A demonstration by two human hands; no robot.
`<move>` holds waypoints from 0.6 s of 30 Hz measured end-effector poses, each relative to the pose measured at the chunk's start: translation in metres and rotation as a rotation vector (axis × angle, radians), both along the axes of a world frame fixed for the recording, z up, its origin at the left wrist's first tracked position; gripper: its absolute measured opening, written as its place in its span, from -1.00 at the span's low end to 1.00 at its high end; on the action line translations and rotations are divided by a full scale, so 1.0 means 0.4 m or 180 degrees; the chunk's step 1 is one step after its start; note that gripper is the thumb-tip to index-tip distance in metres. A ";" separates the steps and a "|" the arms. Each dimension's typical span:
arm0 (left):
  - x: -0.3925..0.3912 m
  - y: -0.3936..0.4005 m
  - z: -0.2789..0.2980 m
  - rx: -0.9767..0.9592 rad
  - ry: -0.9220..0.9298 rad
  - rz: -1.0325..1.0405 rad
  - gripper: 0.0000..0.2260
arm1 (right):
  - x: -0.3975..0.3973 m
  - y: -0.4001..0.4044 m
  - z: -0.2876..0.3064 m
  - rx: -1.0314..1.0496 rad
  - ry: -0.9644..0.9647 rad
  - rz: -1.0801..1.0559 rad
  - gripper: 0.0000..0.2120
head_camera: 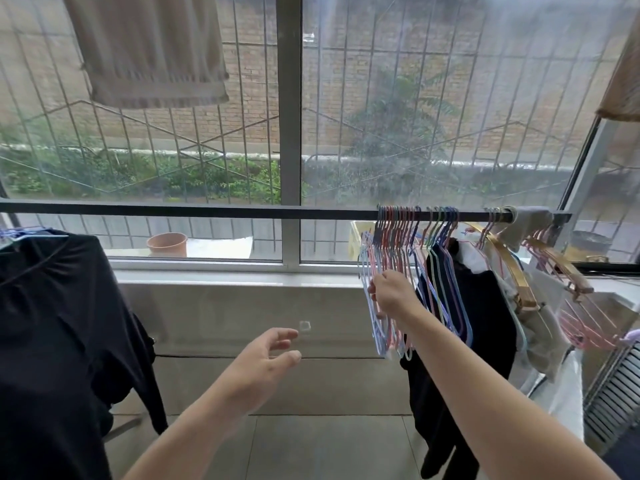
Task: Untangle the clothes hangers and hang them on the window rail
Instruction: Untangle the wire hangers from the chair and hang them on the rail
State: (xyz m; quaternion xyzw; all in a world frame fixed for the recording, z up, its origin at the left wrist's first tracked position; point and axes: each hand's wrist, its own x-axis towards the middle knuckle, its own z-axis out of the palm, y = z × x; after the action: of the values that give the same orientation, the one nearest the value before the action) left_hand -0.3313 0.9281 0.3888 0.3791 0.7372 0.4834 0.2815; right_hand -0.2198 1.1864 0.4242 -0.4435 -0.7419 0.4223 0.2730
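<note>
right hand [393, 294] fingertips: hidden among hangers [391, 271] | towel [149, 50]: top cropped

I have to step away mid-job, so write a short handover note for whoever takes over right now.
Right hand: grips the bunch of coloured hangers, whose hooks are on the window rail.
Left hand: open, holds nothing, in mid-air.
Done: many hangers are hooked on the rail's right part.
Left: that bunch is crowded; check for tangles and spread it leftward, where the rail is bare.
</note>
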 end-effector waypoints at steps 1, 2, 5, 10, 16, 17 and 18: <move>0.001 -0.002 -0.001 -0.0015 0.0007 0.0002 -0.75 | -0.004 0.007 -0.012 -0.0002 -0.0039 -0.0045 -0.79; 0.002 -0.004 0.000 -0.0029 0.0014 0.0004 -0.75 | -0.008 0.014 -0.025 0.0030 -0.0080 -0.0086 -0.78; 0.005 -0.009 0.004 -0.0055 0.0022 0.0017 -0.75 | -0.016 0.017 -0.049 0.0159 -0.0188 -0.0152 -0.72; 0.011 -0.014 0.010 -0.0079 0.0003 -0.0014 -0.76 | -0.012 -0.008 -0.020 0.0577 -0.0530 -0.0128 -0.70; 0.029 -0.025 0.017 -0.0156 -0.0058 0.0058 -0.76 | 0.019 -0.044 0.033 0.0794 -0.0970 -0.0140 -0.88; 0.031 -0.032 0.015 -0.0180 -0.0071 0.0095 -0.77 | 0.024 -0.053 0.032 0.1022 -0.1011 -0.0158 -0.85; 0.033 -0.042 0.011 -0.0207 -0.0078 0.0136 -0.77 | 0.028 -0.070 0.031 0.1302 -0.0995 -0.0180 -0.76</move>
State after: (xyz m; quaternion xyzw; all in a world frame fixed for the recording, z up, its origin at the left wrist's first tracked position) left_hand -0.3180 0.9114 0.3930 0.3480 0.7569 0.4697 0.2923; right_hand -0.2086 1.1582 0.4365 -0.4595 -0.8324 0.1819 0.2508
